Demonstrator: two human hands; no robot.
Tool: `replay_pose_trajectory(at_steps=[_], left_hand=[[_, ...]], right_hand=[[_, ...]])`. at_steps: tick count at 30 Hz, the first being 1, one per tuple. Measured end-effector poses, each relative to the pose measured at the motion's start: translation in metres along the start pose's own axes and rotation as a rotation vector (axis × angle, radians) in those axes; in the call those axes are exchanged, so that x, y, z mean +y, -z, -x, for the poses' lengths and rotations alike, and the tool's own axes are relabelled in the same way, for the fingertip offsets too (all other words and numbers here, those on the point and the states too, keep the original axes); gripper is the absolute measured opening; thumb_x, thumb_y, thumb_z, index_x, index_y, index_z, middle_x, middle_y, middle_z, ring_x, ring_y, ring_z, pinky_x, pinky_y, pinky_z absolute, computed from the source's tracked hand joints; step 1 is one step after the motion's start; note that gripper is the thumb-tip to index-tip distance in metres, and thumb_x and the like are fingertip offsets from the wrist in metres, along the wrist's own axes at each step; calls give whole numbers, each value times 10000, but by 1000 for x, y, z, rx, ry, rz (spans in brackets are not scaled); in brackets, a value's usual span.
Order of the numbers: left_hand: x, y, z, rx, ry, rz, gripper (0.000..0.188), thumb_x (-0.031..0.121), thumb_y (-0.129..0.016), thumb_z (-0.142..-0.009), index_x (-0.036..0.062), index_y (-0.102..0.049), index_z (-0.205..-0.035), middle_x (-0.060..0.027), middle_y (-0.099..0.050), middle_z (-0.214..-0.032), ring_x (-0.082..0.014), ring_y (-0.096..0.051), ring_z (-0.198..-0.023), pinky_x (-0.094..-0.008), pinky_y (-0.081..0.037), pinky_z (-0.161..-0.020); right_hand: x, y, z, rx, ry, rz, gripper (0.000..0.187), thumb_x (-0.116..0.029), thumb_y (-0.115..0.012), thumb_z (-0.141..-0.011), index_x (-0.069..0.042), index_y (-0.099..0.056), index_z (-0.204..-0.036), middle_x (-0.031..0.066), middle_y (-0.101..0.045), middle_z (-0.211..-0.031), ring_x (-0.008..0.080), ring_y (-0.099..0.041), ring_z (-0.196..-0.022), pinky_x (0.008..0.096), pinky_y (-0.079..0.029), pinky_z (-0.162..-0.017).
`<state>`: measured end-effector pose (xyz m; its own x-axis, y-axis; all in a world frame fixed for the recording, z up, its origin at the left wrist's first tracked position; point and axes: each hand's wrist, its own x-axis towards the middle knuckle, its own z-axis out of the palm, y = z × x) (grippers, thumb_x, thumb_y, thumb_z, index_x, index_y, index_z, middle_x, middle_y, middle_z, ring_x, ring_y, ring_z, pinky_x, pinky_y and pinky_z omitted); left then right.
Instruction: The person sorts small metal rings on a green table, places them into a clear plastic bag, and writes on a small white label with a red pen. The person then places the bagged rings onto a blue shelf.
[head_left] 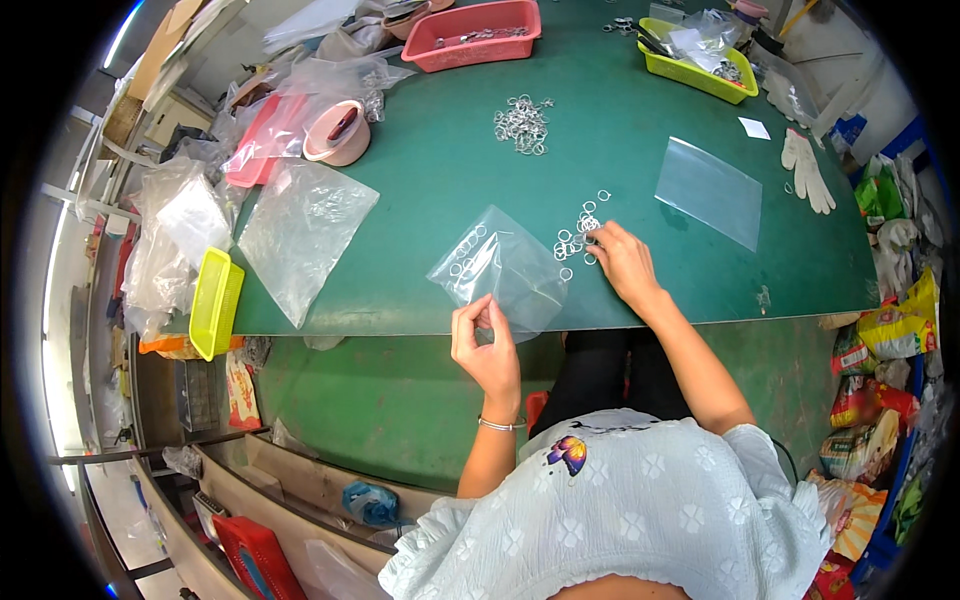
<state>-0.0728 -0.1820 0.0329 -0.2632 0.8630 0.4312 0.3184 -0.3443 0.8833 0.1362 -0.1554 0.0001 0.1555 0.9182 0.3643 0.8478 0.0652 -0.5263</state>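
Observation:
My left hand pinches the near edge of a clear plastic bag lying at the table's front edge. Several small metal rings show in the bag's left part. To the right of the bag, my right hand reaches into a small pile of silver rings. Its fingertips are drawn together on a ring at the pile's right side, partly hidden by the fingers. Farther back on the green table lies a larger heap of silver rings.
A flat clear sheet and a white glove lie at the right. Plastic bags, a pink bowl and a yellow-green basket crowd the left. A red tray and a yellow tray stand at the back.

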Motion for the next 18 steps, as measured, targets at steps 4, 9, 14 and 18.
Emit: replay_pose_trajectory(at_steps=[4, 9, 14, 18], left_hand=[[2, -1, -1, -2, -15, 1, 120, -61, -604, -779, -24, -620, -892, -52, -535, -756, -107, -455, -601, -238, -403, -570], [2, 0, 0, 11, -8, 12, 120, -66, -604, -778, -27, -619, -891, -54, -534, -757, -107, -454, -604, -237, -402, -573], [1, 0, 0, 5, -7, 18, 116, -66, -603, -781, -29, -616, -890, -54, -530, -756, -107, -450, -605, -235, -402, -577], [3, 1, -1, 11, 3, 28, 113, -66, -601, -783, -31, -614, -889, -54, -528, -754, -108, -449, -606, -236, -402, -578]], right_hand=[[6, -3, 2, 3, 72, 41, 63, -74, -619, -768, -29, -600, -808, 109, -540, -806, 316, -575, -767, 422, -465, -649], [0, 4, -1, 15, -13, 0, 61, -81, -612, -774, -29, -604, -807, 117, -539, -824, 331, -574, -746, 430, -465, -628], [4, -1, -1, -40, 42, 38, 54, -77, -599, -787, -27, -600, -806, 116, -540, -831, 341, -576, -731, 441, -462, -608], [5, 0, -3, -37, 11, 6, 66, -84, -601, -792, -20, -595, -808, 131, -540, -828, 343, -575, -738, 436, -458, -607]])
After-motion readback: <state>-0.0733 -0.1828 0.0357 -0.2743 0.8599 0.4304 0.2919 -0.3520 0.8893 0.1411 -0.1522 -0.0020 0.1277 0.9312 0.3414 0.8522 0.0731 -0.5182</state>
